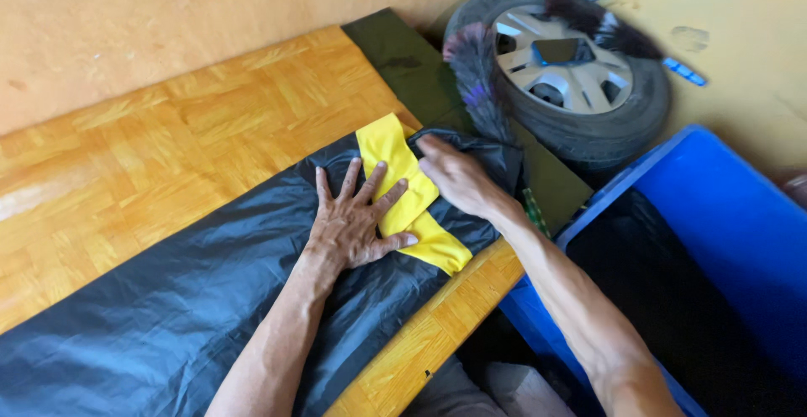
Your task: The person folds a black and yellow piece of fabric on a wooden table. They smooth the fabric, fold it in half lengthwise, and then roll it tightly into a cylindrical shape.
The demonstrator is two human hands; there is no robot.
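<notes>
Both forearms come in from the bottom edge of the picture, bare, reaching up over the near edge of the tabletop, a wood top in a parquet pattern. The left hand lies flat, palm down, fingers spread wide; its palm and outer fingers press on a black bag and its index finger and thumb rest on a yellow strip. The right hand sits just beside it at the strip's far side, palm down, fingers together and bent at the tips, touching the bag next to the strip; whether it pinches anything I cannot tell.

The strip is bright yellow, flat and smooth, like a wide band of thin plastic. It runs slantwise across the bag near the right end of the tabletop, from the far side towards the near edge, with a slight kink under the left hand. The bag is dark, glossy and creased, spread out long over the near half of the tabletop and running off at the bottom left corner of the picture.

Past the right end lies a dark green sheet. A tyre with a silver rim leans at the wall, a feather duster across it. A blue bin stands at the right, below the table's edge
</notes>
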